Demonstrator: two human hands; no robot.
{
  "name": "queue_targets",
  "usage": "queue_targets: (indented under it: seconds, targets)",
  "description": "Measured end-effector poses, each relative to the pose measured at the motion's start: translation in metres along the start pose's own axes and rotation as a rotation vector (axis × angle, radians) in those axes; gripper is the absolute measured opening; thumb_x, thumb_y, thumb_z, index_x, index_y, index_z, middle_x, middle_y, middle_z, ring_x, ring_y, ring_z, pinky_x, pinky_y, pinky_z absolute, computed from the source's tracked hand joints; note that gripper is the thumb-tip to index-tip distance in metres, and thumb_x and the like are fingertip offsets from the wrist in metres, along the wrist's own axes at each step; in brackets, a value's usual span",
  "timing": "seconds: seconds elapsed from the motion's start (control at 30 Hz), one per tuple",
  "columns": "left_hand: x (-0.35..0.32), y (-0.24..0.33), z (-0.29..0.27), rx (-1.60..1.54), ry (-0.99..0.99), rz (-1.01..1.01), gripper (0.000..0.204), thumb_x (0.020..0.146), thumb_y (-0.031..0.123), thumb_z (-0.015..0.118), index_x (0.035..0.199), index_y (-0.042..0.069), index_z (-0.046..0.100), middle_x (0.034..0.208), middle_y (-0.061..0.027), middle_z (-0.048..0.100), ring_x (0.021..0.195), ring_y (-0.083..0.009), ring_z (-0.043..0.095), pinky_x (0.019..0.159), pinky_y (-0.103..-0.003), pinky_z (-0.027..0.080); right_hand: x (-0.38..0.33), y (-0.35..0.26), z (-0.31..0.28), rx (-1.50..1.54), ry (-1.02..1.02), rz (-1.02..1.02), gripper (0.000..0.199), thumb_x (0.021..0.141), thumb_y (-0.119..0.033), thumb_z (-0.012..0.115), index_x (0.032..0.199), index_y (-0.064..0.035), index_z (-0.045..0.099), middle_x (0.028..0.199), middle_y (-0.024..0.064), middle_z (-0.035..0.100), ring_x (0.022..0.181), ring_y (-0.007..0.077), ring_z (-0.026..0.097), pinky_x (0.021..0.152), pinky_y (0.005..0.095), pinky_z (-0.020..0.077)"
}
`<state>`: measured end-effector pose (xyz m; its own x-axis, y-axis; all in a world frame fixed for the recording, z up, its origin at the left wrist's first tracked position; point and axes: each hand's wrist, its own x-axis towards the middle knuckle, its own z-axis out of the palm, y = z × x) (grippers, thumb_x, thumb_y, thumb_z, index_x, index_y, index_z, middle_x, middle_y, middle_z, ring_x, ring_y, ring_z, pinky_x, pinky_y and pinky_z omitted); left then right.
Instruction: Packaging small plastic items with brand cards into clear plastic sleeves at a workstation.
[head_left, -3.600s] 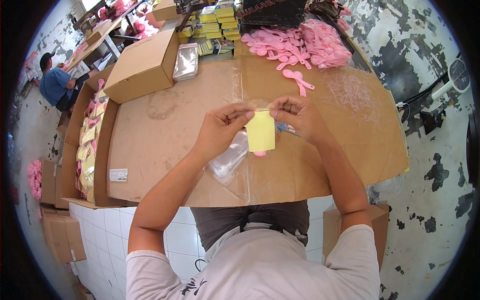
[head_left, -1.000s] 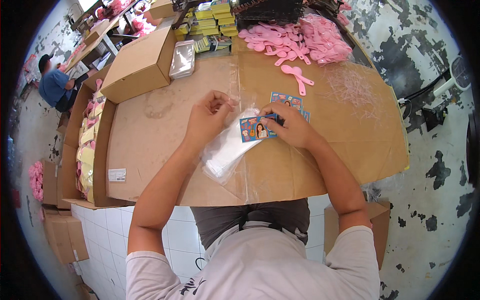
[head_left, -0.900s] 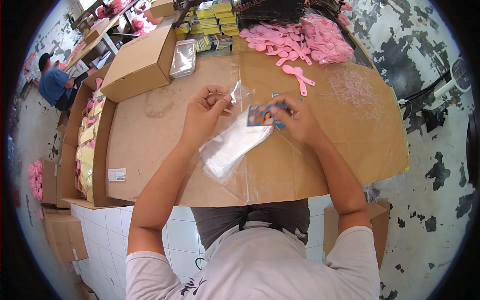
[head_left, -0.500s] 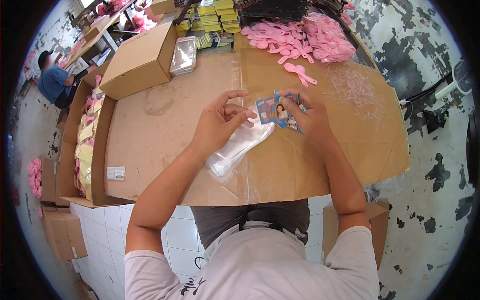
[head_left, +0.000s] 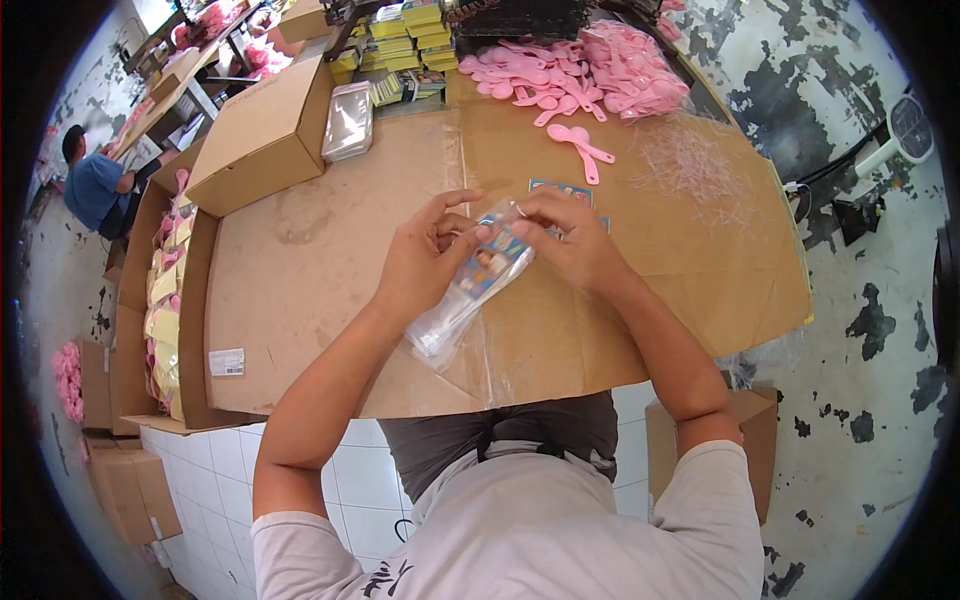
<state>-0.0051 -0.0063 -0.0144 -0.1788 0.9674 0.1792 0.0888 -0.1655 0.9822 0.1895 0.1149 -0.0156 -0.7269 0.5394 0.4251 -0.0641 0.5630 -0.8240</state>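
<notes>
A blue printed card (head_left: 488, 262) shows through the clear plastic of a bag on the cardboard-covered table. The bag lies on a small pile of clear plastic bags (head_left: 437, 332). At the card's left edge, my left hand (head_left: 430, 252) pinches the bag between thumb and fingers. My right hand (head_left: 572, 238) has its thumb and fingertips closed on the bag's upper end, by the opening. Another blue card (head_left: 562, 188) lies flat just beyond my right hand, and part of one more peeks out beside its knuckles.
Pink plastic spoons (head_left: 530, 78) are heaped at the back, with a loose pair (head_left: 582, 150) nearer. Thin clear strips (head_left: 690, 165) lie at right. A cardboard box (head_left: 262, 135), clear bag stack (head_left: 348, 120) and yellow card stacks (head_left: 405, 45) stand back left. A filled carton (head_left: 165, 310) borders the left; a person (head_left: 98, 185) sits beyond.
My right hand has moved left with a card, which is now within the bag. Other cards it held now lie on the table. Both hands have come closer together.
</notes>
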Motion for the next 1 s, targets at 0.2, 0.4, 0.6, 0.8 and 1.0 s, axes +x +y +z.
queue_targets:
  seconds: [0.2,0.4,0.6,0.8,1.0]
  targets:
    - [0.000,0.007,-0.001,0.095,0.027,-0.086,0.038,0.099,0.007,0.066,0.135,-0.002,0.056,0.097,-0.0088,0.074,0.079,-0.0058,0.066,0.066,-0.021,0.051,0.029,0.021,-0.048,-0.522,0.158,0.194,0.027,0.097,-0.020,0.061,0.111,0.0010,0.071,0.102,0.0170,0.069,0.100,0.0317,0.063,0.091,0.0432,0.0478]
    - [0.006,0.002,-0.002,-0.120,-0.061,-0.120,0.038,0.099,0.010,0.068,0.134,-0.002,0.057,0.100,-0.0081,0.075,0.080,-0.0049,0.066,0.065,-0.021,0.051,0.028,0.092,-0.102,-1.028,0.266,0.151,0.029,0.095,-0.020,0.062,0.117,-0.0014,0.070,0.112,0.0176,0.066,0.105,0.0383,0.061,0.095,0.0471,0.0469]
    - [0.008,0.003,-0.010,-0.088,-0.083,-0.182,0.035,0.099,0.010,0.068,0.130,-0.003,0.060,0.102,-0.0078,0.076,0.083,-0.0060,0.068,0.068,-0.021,0.054,0.026,0.089,-0.095,-0.738,0.338,0.203,0.027,0.094,-0.014,0.066,0.118,-0.0011,0.069,0.106,0.0191,0.063,0.092,0.0324,0.065,0.081,0.0408,0.0526]
    - [0.006,0.005,-0.008,-0.222,-0.049,-0.120,0.033,0.099,0.007,0.067,0.130,-0.003,0.060,0.102,-0.0083,0.075,0.085,-0.0065,0.069,0.071,-0.021,0.056,0.015,0.018,-0.066,-0.292,0.272,0.205,0.022,0.098,-0.014,0.063,0.114,-0.0009,0.069,0.093,0.0074,0.063,0.083,0.0157,0.059,0.075,0.0325,0.0485]
    - [0.008,-0.001,-0.008,-0.171,-0.035,-0.144,0.033,0.099,0.007,0.067,0.130,-0.003,0.061,0.104,-0.0088,0.075,0.088,-0.0074,0.069,0.073,-0.022,0.057,0.010,0.008,-0.054,-0.045,0.152,0.049,0.019,0.099,-0.013,0.060,0.108,-0.0022,0.072,0.093,0.0027,0.065,0.084,0.0122,0.058,0.077,0.0290,0.0464]
